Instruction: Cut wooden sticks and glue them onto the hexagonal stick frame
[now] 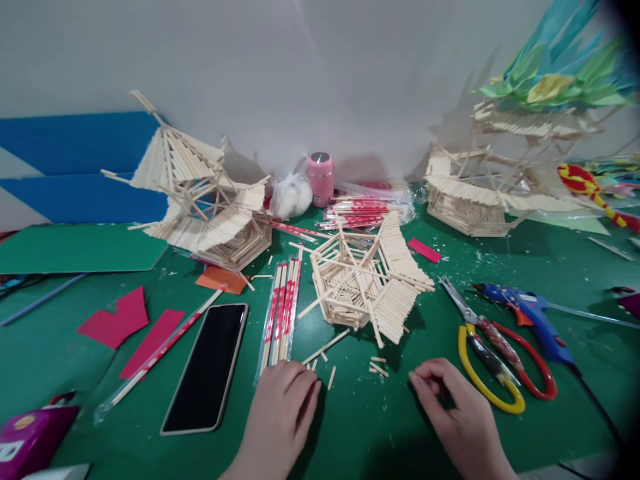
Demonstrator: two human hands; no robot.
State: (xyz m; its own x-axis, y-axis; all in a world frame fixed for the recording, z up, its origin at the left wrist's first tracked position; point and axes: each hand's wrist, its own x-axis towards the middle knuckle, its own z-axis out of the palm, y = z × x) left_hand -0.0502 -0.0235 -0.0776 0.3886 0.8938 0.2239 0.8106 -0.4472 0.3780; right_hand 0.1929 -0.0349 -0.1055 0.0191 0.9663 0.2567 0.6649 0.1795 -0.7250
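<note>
My left hand (284, 410) lies at the near end of several plastic-wrapped chopsticks (281, 310) with red printing. Its fingers are curled under; the fingertips and anything in them are hidden. Farther right, my right hand (456, 412) rests on the table with thumb and forefinger tips together and nothing visible between them. Beyond both hands, in the middle, stands a six-sided frame of wooden sticks (350, 280) with two slatted roof panels (397, 313) on its right side. Short cut stick pieces (379, 367) are scattered between my hands and the frame.
Scissors (473, 320) with yellow and red handles and a blue glue gun (537, 320) lie right. A phone (206, 370) and red paper (117, 320) lie left. Stick pavilions (205, 220) stand behind, with a pink jar (321, 180) and more wrapped chopsticks (365, 208).
</note>
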